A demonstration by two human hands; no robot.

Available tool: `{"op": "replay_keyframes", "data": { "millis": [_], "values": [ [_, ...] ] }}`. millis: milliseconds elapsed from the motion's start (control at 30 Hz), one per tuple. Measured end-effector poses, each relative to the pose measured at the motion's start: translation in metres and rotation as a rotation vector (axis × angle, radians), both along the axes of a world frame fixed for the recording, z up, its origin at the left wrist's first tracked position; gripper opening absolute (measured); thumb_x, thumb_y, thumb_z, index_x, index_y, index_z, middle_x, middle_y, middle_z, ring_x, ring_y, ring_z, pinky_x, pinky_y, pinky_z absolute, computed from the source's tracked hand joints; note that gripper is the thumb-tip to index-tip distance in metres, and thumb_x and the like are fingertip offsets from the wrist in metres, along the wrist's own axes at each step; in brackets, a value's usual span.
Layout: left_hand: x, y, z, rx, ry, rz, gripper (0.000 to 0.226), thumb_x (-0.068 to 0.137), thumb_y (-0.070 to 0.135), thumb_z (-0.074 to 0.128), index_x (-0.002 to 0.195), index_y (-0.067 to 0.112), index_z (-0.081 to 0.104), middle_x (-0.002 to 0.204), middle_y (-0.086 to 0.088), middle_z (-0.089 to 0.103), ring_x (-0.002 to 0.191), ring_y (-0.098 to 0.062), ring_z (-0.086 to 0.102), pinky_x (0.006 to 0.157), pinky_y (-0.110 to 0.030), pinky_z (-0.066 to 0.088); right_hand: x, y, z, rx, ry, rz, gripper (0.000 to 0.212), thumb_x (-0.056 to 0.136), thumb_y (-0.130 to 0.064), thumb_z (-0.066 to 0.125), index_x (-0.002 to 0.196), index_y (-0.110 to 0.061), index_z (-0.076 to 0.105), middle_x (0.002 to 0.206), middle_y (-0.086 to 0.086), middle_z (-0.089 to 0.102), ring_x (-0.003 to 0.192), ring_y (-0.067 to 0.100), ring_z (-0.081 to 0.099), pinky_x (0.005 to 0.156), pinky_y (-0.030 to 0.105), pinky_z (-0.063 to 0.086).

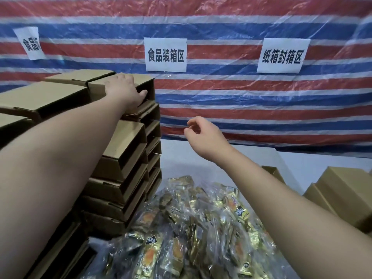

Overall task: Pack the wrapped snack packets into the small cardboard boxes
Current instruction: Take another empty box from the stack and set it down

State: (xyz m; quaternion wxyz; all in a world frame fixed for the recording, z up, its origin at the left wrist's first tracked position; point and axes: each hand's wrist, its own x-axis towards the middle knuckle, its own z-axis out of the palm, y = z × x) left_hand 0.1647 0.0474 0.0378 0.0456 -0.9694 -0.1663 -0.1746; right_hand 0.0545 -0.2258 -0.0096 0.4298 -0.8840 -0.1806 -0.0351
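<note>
Tall stacks of small open-ended brown cardboard boxes (128, 150) fill the left side of the table. My left hand (124, 90) lies on the top box (148, 84) of the far stack, its fingers curled over that box's right edge. In the air to the right of the stack hovers my right hand (203, 133), fingers loosely curled and holding nothing. Below both arms lies a heap of wrapped snack packets (193, 228), gold and clear with orange prints, several of them.
A white table (237, 158) carries everything. More brown boxes (342, 194) stand at the right edge. Behind hangs a red, white and blue striped tarp (241, 101) with three white paper signs (166, 54).
</note>
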Motion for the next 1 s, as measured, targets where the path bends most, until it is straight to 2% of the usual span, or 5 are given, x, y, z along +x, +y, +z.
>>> {"op": "replay_keyframes", "data": {
  "millis": [200,400,600,833,1000],
  "values": [
    [0.018,-0.017,-0.004,-0.106,0.054,0.095,0.054,0.099,0.027,0.046,0.147,0.004,0.036,0.147,-0.022,0.04,0.135,-0.042,0.04,0.107,-0.063,0.031,0.014,-0.006,0.003,0.024,0.018,-0.024,0.035,0.1,-0.034,0.049,0.132,-0.02,0.053,0.113,-0.009,0.055,0.095,0.006,0.054,0.069,0.02,0.04],
    [0.012,-0.013,-0.002,0.079,-0.197,-0.04,0.024,0.093,0.003,0.047,0.114,-0.001,0.059,0.109,-0.024,0.06,0.107,-0.041,0.055,0.077,-0.048,0.048,0.022,0.0,-0.001,0.035,0.029,-0.01,0.034,0.1,-0.031,0.05,0.132,-0.019,0.053,0.106,-0.011,0.056,0.085,-0.002,0.051,0.062,0.015,0.036],
    [-0.02,-0.046,0.047,0.004,-0.379,-0.263,0.019,0.091,0.01,0.043,0.099,0.005,0.06,0.101,-0.022,0.065,0.088,-0.041,0.058,0.063,-0.041,0.039,0.04,-0.002,0.031,-0.048,-0.129,-0.094,0.054,0.097,-0.03,0.053,0.147,-0.014,0.04,0.149,0.006,0.041,0.134,0.023,0.042,0.1,0.029,0.033],
    [-0.09,-0.115,0.065,-0.395,-0.243,-0.57,0.035,0.09,0.01,0.043,0.11,0.014,0.071,0.103,-0.01,0.068,0.092,-0.024,0.059,0.075,-0.028,0.045,0.053,-0.047,0.078,-0.161,-0.388,-0.3,0.087,0.088,-0.061,0.06,0.155,-0.017,0.025,0.159,0.008,0.029,0.145,0.027,0.029,0.118,0.047,0.028],
    [-0.122,-0.154,0.026,-0.579,-0.102,-0.64,0.03,0.091,0.01,0.049,0.108,0.019,0.073,0.1,-0.004,0.072,0.093,-0.019,0.064,0.077,-0.028,0.051,0.035,-0.085,0.075,-0.498,-0.334,-0.163,0.031,0.09,-0.044,0.065,0.116,-0.027,0.06,0.12,0.005,0.064,0.111,0.028,0.06,0.087,0.038,0.05]
  ]
}}
